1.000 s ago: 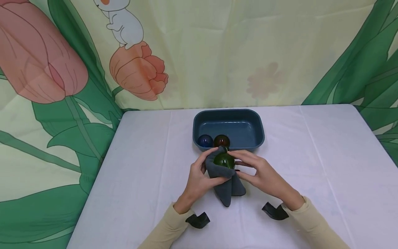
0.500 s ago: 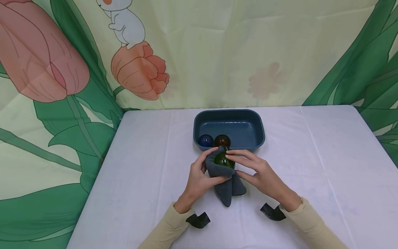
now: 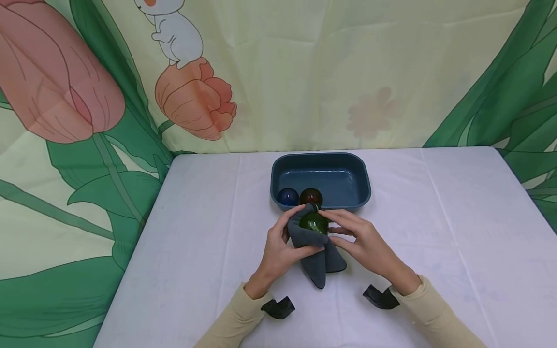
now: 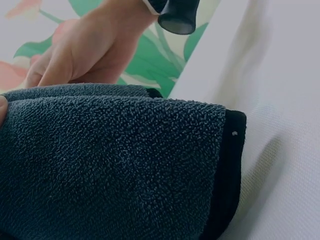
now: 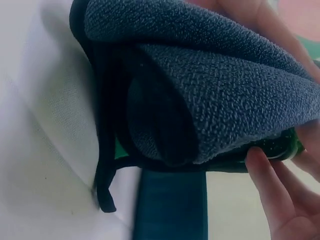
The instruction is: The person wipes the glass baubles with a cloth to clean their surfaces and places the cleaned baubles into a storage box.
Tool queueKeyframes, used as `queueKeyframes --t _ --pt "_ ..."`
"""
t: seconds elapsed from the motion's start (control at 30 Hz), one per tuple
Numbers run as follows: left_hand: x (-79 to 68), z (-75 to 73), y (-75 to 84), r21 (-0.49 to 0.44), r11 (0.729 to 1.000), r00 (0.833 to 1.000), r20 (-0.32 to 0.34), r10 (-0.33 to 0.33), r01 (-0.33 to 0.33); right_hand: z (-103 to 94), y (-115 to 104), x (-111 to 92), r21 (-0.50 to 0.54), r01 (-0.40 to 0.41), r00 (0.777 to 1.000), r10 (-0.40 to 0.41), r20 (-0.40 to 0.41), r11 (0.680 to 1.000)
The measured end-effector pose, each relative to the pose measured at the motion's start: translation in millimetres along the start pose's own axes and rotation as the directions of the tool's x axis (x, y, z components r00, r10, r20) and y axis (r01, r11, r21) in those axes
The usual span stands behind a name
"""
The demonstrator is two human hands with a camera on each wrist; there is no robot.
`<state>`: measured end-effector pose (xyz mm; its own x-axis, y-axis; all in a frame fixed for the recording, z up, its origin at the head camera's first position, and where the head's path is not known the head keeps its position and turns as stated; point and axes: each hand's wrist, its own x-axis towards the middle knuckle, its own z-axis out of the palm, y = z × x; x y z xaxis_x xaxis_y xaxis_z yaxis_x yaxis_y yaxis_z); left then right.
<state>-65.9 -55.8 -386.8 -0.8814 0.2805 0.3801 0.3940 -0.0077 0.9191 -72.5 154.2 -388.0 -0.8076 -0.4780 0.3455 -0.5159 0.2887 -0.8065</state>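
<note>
A grey towelling cloth (image 3: 314, 270) with a dark edge is wrapped round a shiny green glass ball (image 3: 314, 223) in front of the tray. My left hand (image 3: 279, 245) grips the cloth and the ball from the left, its thumb across the cloth's front. From the right, my right hand (image 3: 362, 240) holds the ball, fingertips at its upper right and thumb lower down by the cloth. The cloth (image 4: 115, 160) fills much of the left wrist view. In the right wrist view only a sliver of green glass (image 5: 280, 148) shows below the folded cloth (image 5: 250, 90).
A dark blue rectangular tray (image 3: 364, 183) stands at the table's back, right beyond the hands. Inside it, at the front left, lie a blue ball (image 3: 288, 196) and a dark red ball (image 3: 311, 196). A white cloth covers the table (image 3: 196, 232); a printed curtain (image 3: 296, 87) hangs behind.
The right fingers slid across the front of the green ball, then drew back to its upper right. The cloth's hanging ends shifted slightly right. My left hand kept its place.
</note>
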Motion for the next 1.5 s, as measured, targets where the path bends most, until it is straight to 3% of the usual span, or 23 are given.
queueKeyframes --t 0.23,0.57,0.77,0.97,1.1,1.23,1.37,1.5 --pt "-0.7 -1.2 1.0 -0.031 0.999 0.999 -0.006 -0.032 0.032 -2.7 -1.2 0.8 -0.003 0.002 0.999 -0.002 0.039 1.000" --pt "-0.2 -2.8 -0.2 -0.049 0.998 1.000 -0.008 -0.026 0.025 -4.4 -3.1 3.4 -0.137 0.190 0.981 -0.194 -0.016 0.972" --pt "0.5 -1.5 -0.5 -0.053 0.998 1.000 -0.003 -0.018 0.018 -0.4 -4.1 3.9 -0.158 0.214 0.974 -0.223 -0.038 0.964" --pt "0.9 -1.7 0.2 -0.043 0.999 1.000 -0.003 -0.027 0.027 -0.4 3.0 2.2 -0.147 0.158 0.987 -0.162 -0.017 0.976" --pt "0.6 -1.8 0.9 -0.031 0.999 1.000 0.000 -0.029 0.029 0.2 3.0 1.8 -0.023 0.047 0.999 -0.048 -0.007 0.999" --pt "0.2 -2.2 0.8 -0.035 0.999 1.000 0.002 -0.030 0.030 0.7 3.0 1.8 0.082 -0.036 0.999 0.035 0.011 0.996" --pt "0.0 -2.8 0.1 -0.044 0.998 0.999 -0.005 -0.034 0.034 -0.3 2.2 1.8 0.058 -0.048 0.998 0.045 0.040 0.997" --pt "-0.4 -3.8 -0.5 -0.040 0.999 0.999 -0.011 -0.035 0.034 -2.3 1.2 2.0 0.011 0.000 0.999 -0.001 0.049 1.000"
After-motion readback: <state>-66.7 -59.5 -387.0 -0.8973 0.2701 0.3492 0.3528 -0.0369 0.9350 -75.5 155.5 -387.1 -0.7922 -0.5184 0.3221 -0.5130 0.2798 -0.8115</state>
